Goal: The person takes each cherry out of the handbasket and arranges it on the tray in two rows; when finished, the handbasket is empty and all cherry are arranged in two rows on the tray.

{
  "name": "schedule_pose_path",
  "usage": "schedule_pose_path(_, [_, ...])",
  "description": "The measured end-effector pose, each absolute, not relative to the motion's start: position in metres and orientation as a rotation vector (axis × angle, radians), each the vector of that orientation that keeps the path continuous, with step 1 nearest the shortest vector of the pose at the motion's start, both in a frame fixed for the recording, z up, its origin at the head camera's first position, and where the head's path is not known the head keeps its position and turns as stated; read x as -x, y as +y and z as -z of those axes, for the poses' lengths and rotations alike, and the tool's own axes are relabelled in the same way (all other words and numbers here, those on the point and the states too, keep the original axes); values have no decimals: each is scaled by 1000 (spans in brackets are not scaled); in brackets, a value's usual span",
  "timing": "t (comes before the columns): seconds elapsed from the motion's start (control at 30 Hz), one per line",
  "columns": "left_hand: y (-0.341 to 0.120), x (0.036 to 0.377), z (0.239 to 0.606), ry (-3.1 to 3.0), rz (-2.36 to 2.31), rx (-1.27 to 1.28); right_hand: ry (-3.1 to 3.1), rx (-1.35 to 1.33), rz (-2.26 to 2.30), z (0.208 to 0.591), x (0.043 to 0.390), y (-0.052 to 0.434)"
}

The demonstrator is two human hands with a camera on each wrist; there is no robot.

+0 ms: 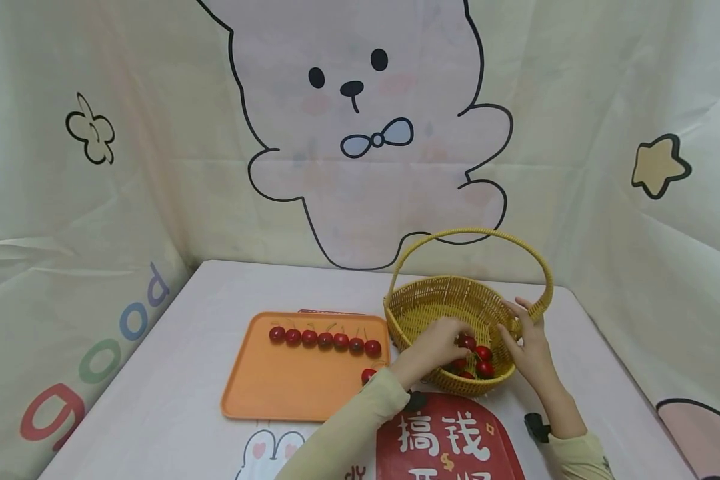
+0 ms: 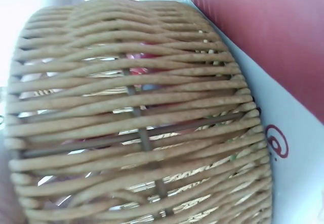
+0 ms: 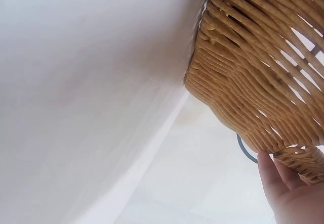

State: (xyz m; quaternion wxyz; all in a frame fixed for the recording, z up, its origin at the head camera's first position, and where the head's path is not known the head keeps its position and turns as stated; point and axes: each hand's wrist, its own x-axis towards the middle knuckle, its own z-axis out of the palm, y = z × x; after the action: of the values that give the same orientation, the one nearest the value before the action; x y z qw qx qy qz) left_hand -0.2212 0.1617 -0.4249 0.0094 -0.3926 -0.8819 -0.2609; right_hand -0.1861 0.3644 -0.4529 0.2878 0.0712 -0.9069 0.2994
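A woven yellow basket (image 1: pixel 423 308) with a hoop handle stands on the table and holds several red cherries (image 1: pixel 483 353). My left hand (image 1: pixel 435 345) reaches over the near rim, its bent fingers right at one cherry (image 1: pixel 467 341); a grip is not visible. My right hand (image 1: pixel 525 340) holds the basket's right rim by the handle base, and its fingertips (image 3: pixel 283 183) lie on the weave (image 3: pixel 253 82). The left wrist view is filled by the basket wall (image 2: pixel 142 133), with red showing through.
An orange tray (image 1: pixel 288 390) lies left of the basket with a row of several cherries (image 1: pixel 325 340) and one more (image 1: pixel 368 375) at its right edge. A red printed mat (image 1: pixel 450 437) lies at the table's front. Printed cloth hangs behind and on both sides.
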Motion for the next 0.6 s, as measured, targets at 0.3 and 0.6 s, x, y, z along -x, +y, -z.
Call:
schedule_pose_path(0.3, [143,211,417,-2643,845,1270,-2424,-183,-799,454,187,364])
schedule_pose_path(0.6, [119,198,406,-2587,913,1247,-2422,-180,-798,453,186,364])
